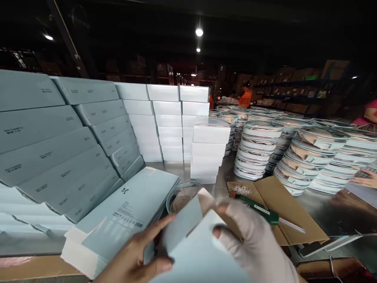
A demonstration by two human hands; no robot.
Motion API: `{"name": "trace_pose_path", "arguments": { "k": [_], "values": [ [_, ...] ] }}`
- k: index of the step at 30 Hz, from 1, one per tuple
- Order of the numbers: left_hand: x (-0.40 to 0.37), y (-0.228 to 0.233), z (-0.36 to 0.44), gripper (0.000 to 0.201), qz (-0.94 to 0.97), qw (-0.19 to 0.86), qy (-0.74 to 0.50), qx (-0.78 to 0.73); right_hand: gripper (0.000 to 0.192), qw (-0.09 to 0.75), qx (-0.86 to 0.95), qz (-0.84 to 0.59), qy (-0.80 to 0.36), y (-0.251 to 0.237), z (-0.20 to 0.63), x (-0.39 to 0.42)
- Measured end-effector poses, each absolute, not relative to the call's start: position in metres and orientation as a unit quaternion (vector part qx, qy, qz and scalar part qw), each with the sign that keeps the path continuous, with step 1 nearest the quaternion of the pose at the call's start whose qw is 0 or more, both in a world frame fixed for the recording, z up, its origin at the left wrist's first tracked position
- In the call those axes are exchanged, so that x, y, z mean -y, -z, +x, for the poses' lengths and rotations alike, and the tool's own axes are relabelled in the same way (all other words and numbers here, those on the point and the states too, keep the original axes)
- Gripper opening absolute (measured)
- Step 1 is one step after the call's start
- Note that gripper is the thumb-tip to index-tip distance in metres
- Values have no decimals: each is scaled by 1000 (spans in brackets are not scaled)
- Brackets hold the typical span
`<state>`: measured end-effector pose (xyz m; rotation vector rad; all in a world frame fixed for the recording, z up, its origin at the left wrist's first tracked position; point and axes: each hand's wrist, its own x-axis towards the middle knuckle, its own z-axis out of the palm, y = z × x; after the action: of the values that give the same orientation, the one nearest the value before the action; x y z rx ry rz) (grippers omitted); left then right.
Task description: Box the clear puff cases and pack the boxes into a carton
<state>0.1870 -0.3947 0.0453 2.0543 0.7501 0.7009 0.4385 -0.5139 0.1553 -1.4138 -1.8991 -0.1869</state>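
A pale blue cardboard box (200,251) is held up close in front of me, its end flaps standing partly open. My left hand (138,251), bare, is closed around the near left side of the box. Wearing a white glove with exposed fingertips, my right hand (253,243) grips the box's upper right edge by a flap. Flat, unfolded blue cartons (132,204) with printed text lie in a pile to the left. Just behind the box sits a round clear container (184,190), partly hidden by it.
Stacked blue boxes (112,114) form a wall at left and back, with a shorter white stack (207,153) in the middle. Round clear-lidded containers (259,145) stand in tall piles at right. A green glue gun (262,210) lies on a cardboard piece (297,216). People work farther off.
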Motion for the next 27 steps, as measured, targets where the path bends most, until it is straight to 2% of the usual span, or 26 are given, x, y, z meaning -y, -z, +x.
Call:
{"name": "trace_pose_path", "arguments": {
  "k": [2, 3, 7, 12, 14, 16, 18, 19, 21, 24, 27],
  "values": [
    [384, -46, 192, 62, 781, 424, -298, -347, 54, 412, 696, -539, 237, -149, 448, 509],
    [381, -46, 195, 64, 775, 425, -304, -356, 57, 412, 684, -543, 260, -145, 452, 507],
    [382, -45, 203, 66, 768, 460, -303, -327, 54, 400, 665, -608, 165, -132, 457, 510],
    [409, -45, 202, 71, 753, 557, -292, -193, 58, 394, 667, -623, 113, -124, 454, 515],
    [414, -45, 203, 71, 720, 578, -312, -226, 64, 432, 666, -597, 119, -125, 453, 513],
    [413, -43, 207, 74, 670, 586, -347, -296, 70, 510, 632, -558, 172, -127, 452, 511],
    [408, -40, 213, 85, 619, 585, -392, -347, 76, 563, 601, -538, 182, -127, 450, 511],
    [406, -38, 217, 91, 599, 583, -414, -360, 80, 569, 603, -538, 153, -126, 449, 511],
    [404, -34, 227, 98, 582, 577, -445, -361, 84, 528, 642, -552, 68, -120, 448, 512],
    [406, -29, 242, 91, 611, 552, -471, -316, 69, 463, 688, -558, 39, -105, 448, 512],
    [407, -29, 253, 87, 652, 531, -478, -253, 49, 528, 649, -547, 25, -90, 447, 511]
  ]
}}
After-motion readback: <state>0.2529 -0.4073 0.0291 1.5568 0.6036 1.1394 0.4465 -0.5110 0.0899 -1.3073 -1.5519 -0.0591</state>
